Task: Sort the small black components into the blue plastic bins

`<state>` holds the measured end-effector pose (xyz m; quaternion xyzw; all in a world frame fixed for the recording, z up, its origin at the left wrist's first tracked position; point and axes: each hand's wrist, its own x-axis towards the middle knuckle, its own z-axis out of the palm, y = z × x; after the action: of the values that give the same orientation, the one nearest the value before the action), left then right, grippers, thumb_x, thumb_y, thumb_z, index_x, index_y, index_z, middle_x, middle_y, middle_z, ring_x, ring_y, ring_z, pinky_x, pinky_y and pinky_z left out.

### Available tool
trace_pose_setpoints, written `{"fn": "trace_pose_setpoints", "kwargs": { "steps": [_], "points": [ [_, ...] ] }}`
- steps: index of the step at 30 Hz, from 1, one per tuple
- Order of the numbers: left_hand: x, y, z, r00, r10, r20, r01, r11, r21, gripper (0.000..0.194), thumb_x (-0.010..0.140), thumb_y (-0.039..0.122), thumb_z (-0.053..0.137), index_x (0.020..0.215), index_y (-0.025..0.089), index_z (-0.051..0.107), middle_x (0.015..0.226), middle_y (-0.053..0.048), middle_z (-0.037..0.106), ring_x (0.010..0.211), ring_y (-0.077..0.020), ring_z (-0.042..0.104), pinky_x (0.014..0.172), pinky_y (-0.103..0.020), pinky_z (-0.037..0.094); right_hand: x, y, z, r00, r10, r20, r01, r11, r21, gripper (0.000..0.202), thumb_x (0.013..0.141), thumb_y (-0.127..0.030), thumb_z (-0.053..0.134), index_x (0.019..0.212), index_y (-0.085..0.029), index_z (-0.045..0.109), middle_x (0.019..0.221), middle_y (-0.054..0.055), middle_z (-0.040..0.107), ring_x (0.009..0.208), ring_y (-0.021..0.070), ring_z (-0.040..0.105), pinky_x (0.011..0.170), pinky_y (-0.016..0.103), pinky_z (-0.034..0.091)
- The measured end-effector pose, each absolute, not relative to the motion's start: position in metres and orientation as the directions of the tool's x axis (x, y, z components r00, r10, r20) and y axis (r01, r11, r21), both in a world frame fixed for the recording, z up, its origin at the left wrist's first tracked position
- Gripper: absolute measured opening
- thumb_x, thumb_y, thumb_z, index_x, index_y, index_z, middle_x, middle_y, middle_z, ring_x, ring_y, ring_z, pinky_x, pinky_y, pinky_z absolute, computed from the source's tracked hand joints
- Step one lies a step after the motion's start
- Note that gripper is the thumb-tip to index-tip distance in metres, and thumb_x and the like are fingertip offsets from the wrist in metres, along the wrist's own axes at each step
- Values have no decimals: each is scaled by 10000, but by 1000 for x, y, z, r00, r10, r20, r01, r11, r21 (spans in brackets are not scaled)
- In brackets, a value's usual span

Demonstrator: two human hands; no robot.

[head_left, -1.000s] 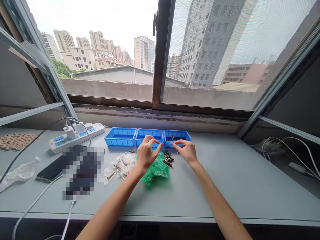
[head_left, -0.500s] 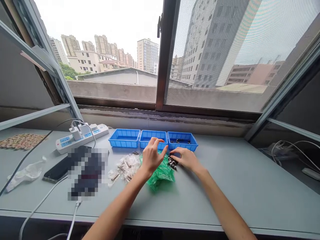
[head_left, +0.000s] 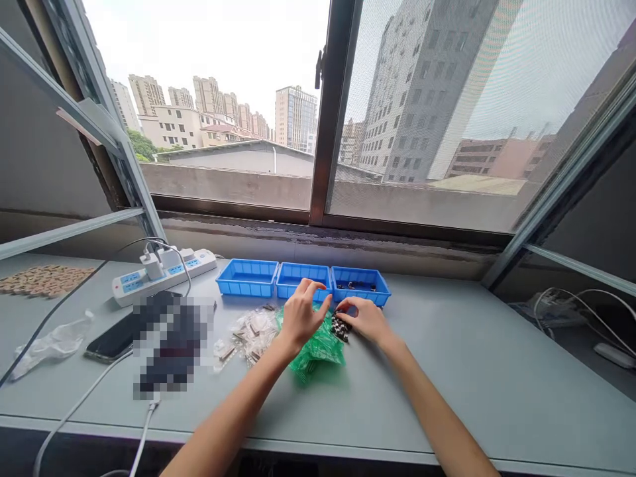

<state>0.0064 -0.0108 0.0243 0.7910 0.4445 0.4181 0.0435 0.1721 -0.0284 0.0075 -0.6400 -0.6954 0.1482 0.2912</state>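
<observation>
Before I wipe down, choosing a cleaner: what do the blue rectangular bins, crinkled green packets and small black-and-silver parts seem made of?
Blue rectangular bins: probably moulded plastic, satiny, with ribbed walls. Crinkled green packets: likely thin glossy plastic film, from creases and highlights. Small black-and-silver parts: perhaps plastic and metal; bright glints, too small to tell.

power strip (head_left: 171, 271): charger (head_left: 153, 267) plugged in | black phone (head_left: 110, 339): lying flat | crumpled plastic (head_left: 55, 344): left of phone
</observation>
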Motion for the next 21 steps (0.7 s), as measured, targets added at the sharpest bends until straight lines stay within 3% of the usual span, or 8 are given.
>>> {"fn": "trace_pose_setpoints", "kwargs": {
  "steps": [9,15,21],
  "points": [
    [4,-10,25,287,759,585,673,-594,441,128,840,292,514,912,220,592,921,10,583,668,-108,580,574,-211,449,166,-31,10,-28,974,223,821,149,-550,144,742,-259,540,782,-258,678,808,-21,704,680,158,600,586,251,372],
    [4,-8,23,344,730,591,662,-635,398,206,847,327,517,723,196,616,898,-10,566,637,-98,568,574,-217,459,163,-31,9,5,970,244,859,120,-497,164,751,-242,531,786,-264,691,851,-9,694,728,164,609,563,248,347],
    [3,-6,21,410,738,536,666,-644,377,147,846,254,528,795,232,664,960,-6,561,701,-99,578,593,-213,458,162,-31,9,14,967,253,847,123,-517,173,739,-220,531,777,-272,692,870,-17,705,718,161,614,580,251,374]
  ]
}}
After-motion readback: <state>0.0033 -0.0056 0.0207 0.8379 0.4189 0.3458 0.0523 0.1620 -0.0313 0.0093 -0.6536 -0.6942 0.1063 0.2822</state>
